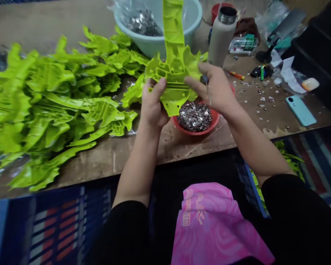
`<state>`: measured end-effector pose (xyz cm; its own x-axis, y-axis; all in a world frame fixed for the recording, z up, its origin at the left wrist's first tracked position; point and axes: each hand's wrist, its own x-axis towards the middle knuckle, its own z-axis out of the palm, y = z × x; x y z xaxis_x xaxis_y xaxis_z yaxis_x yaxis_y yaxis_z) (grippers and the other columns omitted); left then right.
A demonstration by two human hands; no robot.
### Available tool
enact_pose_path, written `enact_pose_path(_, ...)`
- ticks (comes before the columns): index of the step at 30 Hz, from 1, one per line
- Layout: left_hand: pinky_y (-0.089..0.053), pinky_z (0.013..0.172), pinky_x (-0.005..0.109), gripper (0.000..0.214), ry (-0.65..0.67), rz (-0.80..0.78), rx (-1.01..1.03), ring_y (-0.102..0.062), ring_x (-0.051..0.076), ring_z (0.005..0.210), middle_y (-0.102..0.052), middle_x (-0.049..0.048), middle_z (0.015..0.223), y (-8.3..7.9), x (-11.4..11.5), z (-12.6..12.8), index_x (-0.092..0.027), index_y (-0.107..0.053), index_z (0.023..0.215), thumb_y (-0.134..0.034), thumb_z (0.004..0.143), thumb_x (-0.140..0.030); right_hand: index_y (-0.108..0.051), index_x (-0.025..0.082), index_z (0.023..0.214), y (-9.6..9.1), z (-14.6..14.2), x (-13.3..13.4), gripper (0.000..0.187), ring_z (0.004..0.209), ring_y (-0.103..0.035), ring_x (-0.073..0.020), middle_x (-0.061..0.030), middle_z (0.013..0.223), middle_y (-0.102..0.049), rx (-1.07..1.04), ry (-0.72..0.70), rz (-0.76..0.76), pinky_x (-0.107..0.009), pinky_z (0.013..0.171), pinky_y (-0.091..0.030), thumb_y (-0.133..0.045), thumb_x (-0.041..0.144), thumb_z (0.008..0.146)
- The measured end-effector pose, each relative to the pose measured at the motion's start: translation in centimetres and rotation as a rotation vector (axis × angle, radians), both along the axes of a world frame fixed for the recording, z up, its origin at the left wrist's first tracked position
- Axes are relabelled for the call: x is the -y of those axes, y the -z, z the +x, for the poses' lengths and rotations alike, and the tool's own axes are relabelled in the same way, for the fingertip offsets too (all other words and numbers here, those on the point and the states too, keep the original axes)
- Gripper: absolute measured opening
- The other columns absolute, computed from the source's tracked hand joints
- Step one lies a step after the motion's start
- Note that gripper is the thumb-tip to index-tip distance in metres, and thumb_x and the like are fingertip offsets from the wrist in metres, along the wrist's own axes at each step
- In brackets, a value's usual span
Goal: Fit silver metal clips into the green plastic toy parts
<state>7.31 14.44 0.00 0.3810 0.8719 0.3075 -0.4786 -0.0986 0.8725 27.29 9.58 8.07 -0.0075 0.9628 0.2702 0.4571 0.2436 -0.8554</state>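
Observation:
My left hand (154,103) is closed on the lower left edge of a lime-green moulded plastic part (173,73), its thumb on the ribbed inner face. The part is tilted up, with a long strip rising from its top and ribs and small round posts inside. My right hand (216,88) grips the part's right side, with one finger lying across the ribs. A small dark thing (204,79) shows by the right fingers, too blurred to name. Just under the part sits a red bowl (219,119) full of small shiny metal clips (194,117).
A pile of similar lime-green parts (52,95) covers the table's left. Behind stand a pale blue basin (151,44) with metal pieces and a bottle (222,36). To the right lie a screwdriver (236,75), scattered clips (262,99) and a phone (300,110) near the front edge.

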Motion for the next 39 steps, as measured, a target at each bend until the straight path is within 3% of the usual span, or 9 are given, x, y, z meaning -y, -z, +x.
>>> enact_pose_path(3, -0.048, 0.131, 0.056, 0.037, -0.276, -0.165, 0.199, -0.052, 0.031, 0.16, -0.079, -0.0016, 0.112, 1.9, -2.3, 0.3, -0.032, -0.064, 0.098, -0.091, 0.082, -0.05, -0.076, 0.026, 0.12, 1.4, 1.5, -0.9, 0.034, 0.11, -0.078, -0.03, -0.0083, 0.109, -0.082, 0.28, 0.077, -0.047, -0.045, 0.107, -0.062, -0.079, 0.053, 0.1)
enact_pose_path(8, -0.055, 0.125, 0.054, 0.035, -0.184, -0.307, 0.142, -0.056, 0.033, 0.159, -0.079, 0.0035, 0.135, 3.5, -2.3, -0.6, -0.032, -0.069, 0.098, -0.081, 0.078, -0.058, -0.079, 0.019, 0.113, 5.5, 0.9, 0.1, 0.03, 0.109, -0.076, -0.0303, -0.01, 0.111, -0.082, 0.725, -0.371, -0.331, -0.043, 0.1, -0.057, -0.073, 0.005, 0.087)
enact_pose_path(11, -0.06, 0.118, 0.057, 0.039, -0.142, -0.364, 0.11, -0.058, 0.038, 0.156, -0.08, 0.0072, 0.128, 2.8, -1.2, -0.7, -0.03, -0.071, 0.099, -0.076, 0.081, -0.064, -0.076, 0.019, 0.098, 5.8, 0.2, -0.1, 0.022, 0.098, -0.072, -0.027, -0.0074, 0.097, -0.078, 0.817, -0.395, -0.344, -0.039, 0.089, -0.051, -0.067, 0.003, 0.086)
enact_pose_path(14, -0.064, 0.112, 0.059, 0.038, -0.097, -0.308, 0.106, -0.063, 0.04, 0.15, -0.082, 0.0085, 0.117, 2.4, -0.6, -0.2, -0.03, -0.072, 0.098, -0.078, 0.076, -0.06, -0.069, 0.02, 0.087, 4.3, 0.8, -1.4, 0.023, 0.089, -0.068, -0.0217, -0.0034, 0.091, -0.074, 0.735, -0.397, -0.264, -0.036, 0.084, -0.048, -0.064, 0.0, 0.079)
enact_pose_path(19, -0.066, 0.108, 0.055, 0.034, 0.018, -0.163, 0.102, -0.066, 0.036, 0.143, -0.083, 0.0052, 0.108, 4.2, -1.7, -0.5, -0.035, -0.075, 0.095, -0.081, 0.072, -0.059, -0.062, 0.021, 0.086, 3.0, 1.6, -3.5, 0.022, 0.09, -0.066, -0.02, -0.0029, 0.095, -0.073, 0.68, -0.385, -0.24, -0.035, 0.086, -0.048, -0.072, 0.004, 0.079)
enact_pose_path(23, -0.065, 0.105, 0.054, 0.034, -0.009, -0.111, 0.071, -0.066, 0.033, 0.14, -0.082, 0.0038, 0.103, 5.0, -2.5, -1.4, -0.04, -0.077, 0.103, -0.077, 0.078, -0.064, -0.063, 0.021, 0.091, 5.0, 0.4, -3.1, 0.025, 0.08, -0.06, -0.0193, -0.0028, 0.089, -0.069, 0.783, -0.447, -0.317, -0.035, 0.078, -0.042, -0.068, 0.0, 0.08)
enact_pose_path(28, -0.063, 0.104, 0.059, 0.044, -0.076, -0.183, 0.035, -0.064, 0.037, 0.138, -0.08, 0.0032, 0.097, 4.1, -2.6, -2.1, -0.045, -0.079, 0.111, -0.076, 0.071, -0.062, -0.055, 0.023, 0.086, 6.3, 0.0, -2.4, 0.026, 0.078, -0.054, -0.0184, -0.0018, 0.083, -0.064, 0.779, -0.477, -0.309, -0.034, 0.075, -0.036, -0.061, -0.002, 0.081)
enact_pose_path(36, -0.064, 0.1, 0.058, 0.064, -0.204, -0.326, 0.16, -0.06, 0.037, 0.144, -0.079, 0.003, 0.101, 2.1, -2.2, -1.6, -0.048, -0.072, 0.127, -0.072, 0.064, -0.042, -0.055, 0.023, 0.09, 5.9, 2.6, -2.6, 0.021, 0.088, -0.062, -0.0197, -0.0026, 0.094, -0.068, 0.597, -0.354, -0.193, -0.037, 0.087, -0.048, -0.064, 0.004, 0.085)
enact_pose_path(39, -0.064, 0.097, 0.058, 0.066, -0.228, -0.347, 0.177, -0.062, 0.039, 0.14, -0.079, 0.0034, 0.099, 2.3, -2.3, -1.0, -0.049, -0.072, 0.127, -0.072, 0.062, -0.041, -0.059, 0.023, 0.096, 6.5, 2.5, -2.7, 0.027, 0.095, -0.065, -0.0227, -0.0041, 0.101, -0.071, 0.658, -0.414, -0.21, -0.039, 0.09, -0.051, -0.071, 0.005, 0.082)
